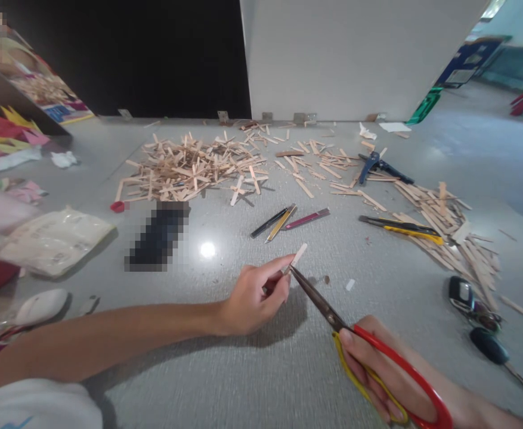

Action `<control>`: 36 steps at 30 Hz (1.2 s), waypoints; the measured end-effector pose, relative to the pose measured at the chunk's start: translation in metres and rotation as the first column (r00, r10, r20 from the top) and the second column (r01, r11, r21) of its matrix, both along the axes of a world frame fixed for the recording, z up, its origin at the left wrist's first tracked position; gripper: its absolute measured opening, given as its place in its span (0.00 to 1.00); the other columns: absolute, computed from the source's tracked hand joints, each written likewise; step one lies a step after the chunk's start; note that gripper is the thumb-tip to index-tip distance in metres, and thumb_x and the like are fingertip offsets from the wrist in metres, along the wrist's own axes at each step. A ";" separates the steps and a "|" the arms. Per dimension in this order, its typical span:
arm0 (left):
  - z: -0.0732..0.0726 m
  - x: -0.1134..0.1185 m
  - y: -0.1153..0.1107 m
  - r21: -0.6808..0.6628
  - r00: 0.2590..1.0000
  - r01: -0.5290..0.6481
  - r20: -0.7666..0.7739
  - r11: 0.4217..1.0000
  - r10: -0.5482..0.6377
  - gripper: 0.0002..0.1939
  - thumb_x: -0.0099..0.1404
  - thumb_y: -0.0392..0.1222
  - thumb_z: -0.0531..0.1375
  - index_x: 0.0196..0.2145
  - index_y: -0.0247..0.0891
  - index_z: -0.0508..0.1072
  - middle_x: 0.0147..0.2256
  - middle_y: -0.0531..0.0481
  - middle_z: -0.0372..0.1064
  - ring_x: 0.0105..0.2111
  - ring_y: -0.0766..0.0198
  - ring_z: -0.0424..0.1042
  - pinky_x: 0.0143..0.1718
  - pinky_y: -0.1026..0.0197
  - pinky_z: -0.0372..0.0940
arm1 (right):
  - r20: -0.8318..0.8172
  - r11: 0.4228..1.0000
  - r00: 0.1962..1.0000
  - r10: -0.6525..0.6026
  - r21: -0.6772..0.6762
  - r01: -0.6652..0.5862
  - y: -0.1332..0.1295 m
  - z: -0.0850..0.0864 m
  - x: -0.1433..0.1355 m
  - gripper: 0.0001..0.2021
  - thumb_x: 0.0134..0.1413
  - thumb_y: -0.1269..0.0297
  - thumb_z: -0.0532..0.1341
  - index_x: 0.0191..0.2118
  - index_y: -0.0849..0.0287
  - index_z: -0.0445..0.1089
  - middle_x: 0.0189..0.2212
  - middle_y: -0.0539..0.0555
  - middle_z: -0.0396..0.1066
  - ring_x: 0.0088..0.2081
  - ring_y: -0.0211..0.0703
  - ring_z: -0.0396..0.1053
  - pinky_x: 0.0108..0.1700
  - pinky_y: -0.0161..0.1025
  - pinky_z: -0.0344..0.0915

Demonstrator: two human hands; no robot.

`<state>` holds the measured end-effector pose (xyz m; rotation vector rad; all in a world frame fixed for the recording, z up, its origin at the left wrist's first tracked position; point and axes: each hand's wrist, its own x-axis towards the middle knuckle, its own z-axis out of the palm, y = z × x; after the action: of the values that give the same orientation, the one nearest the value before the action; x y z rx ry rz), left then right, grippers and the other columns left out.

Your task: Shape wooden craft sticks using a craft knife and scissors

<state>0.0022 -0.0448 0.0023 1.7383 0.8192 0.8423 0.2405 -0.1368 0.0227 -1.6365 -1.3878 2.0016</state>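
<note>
Between thumb and fingers, my left hand [259,292] pinches a small flat wooden stick [300,254], whose pale upper end sticks out past the fingertips. My right hand [371,366] grips a pair of scissors [328,313] with red and yellow handles. Their blade tips meet the lower part of the stick beside my left fingertips, and the blades look nearly together. Just right of the blades, a brown chip [327,279] and a small white piece [350,285] lie on the grey table [225,387].
Ahead lie a heap of wooden sticks [189,164], several pens [281,222], blue-handled pliers [371,164] and a yellow-black cutter knife [402,229]. More sticks [458,232] and keys [489,345] are at right. A plastic packet [58,238] rests at left. Upright panels [333,59] stand behind.
</note>
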 end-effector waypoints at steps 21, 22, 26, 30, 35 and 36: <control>-0.001 0.001 -0.001 -0.165 1.000 0.012 0.023 0.986 -0.009 0.28 0.78 0.48 0.55 0.67 0.28 0.71 0.24 0.55 0.69 0.16 0.71 0.64 0.19 0.70 0.61 | 0.064 0.980 0.979 -0.192 -0.036 0.194 -0.015 0.001 -0.013 0.41 0.48 0.12 0.49 0.26 0.52 0.57 0.14 0.40 0.56 0.15 0.30 0.54 0.18 0.30 0.52; -0.001 0.001 -0.002 -0.160 1.000 0.010 0.025 0.987 -0.006 0.28 0.78 0.48 0.55 0.67 0.28 0.71 0.25 0.55 0.69 0.17 0.71 0.65 0.19 0.71 0.61 | 0.085 0.975 0.973 -0.217 -0.027 0.220 -0.016 0.003 -0.016 0.41 0.49 0.12 0.50 0.26 0.52 0.56 0.14 0.40 0.55 0.16 0.30 0.54 0.19 0.30 0.52; -0.001 0.001 -0.002 -0.157 0.999 0.011 0.039 0.987 -0.005 0.27 0.78 0.48 0.56 0.67 0.29 0.71 0.26 0.54 0.70 0.17 0.71 0.66 0.19 0.71 0.61 | 0.127 0.981 0.973 -0.194 0.014 0.193 -0.017 0.013 -0.023 0.39 0.55 0.16 0.51 0.26 0.53 0.55 0.15 0.40 0.53 0.17 0.30 0.54 0.18 0.29 0.52; -0.001 0.001 0.004 -0.277 0.995 0.066 0.096 0.958 -0.041 0.28 0.77 0.52 0.58 0.65 0.30 0.71 0.25 0.54 0.71 0.18 0.70 0.67 0.20 0.69 0.63 | 0.185 0.975 0.959 -0.216 -0.003 0.220 -0.014 0.020 -0.019 0.36 0.57 0.20 0.57 0.28 0.53 0.57 0.16 0.40 0.54 0.17 0.30 0.53 0.18 0.28 0.52; -0.001 0.000 0.013 -0.452 0.971 0.224 0.182 0.863 -0.156 0.26 0.74 0.52 0.62 0.62 0.34 0.68 0.25 0.56 0.71 0.17 0.69 0.66 0.19 0.69 0.63 | 0.202 0.981 0.965 -0.166 -0.066 0.183 -0.004 0.021 0.001 0.34 0.55 0.21 0.59 0.29 0.52 0.58 0.16 0.39 0.55 0.15 0.29 0.50 0.15 0.27 0.50; -0.001 0.000 0.014 -0.460 0.968 0.240 0.184 0.855 -0.173 0.25 0.74 0.52 0.62 0.61 0.35 0.68 0.25 0.57 0.71 0.17 0.70 0.67 0.19 0.69 0.63 | 0.203 0.985 0.970 -0.136 -0.076 0.154 0.000 0.021 0.006 0.35 0.54 0.21 0.59 0.29 0.52 0.58 0.15 0.39 0.55 0.14 0.29 0.50 0.14 0.27 0.50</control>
<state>0.0021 -0.0306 0.0010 1.2826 0.6636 0.5454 0.2467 -0.1365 0.0435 -1.9631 -1.2109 1.8884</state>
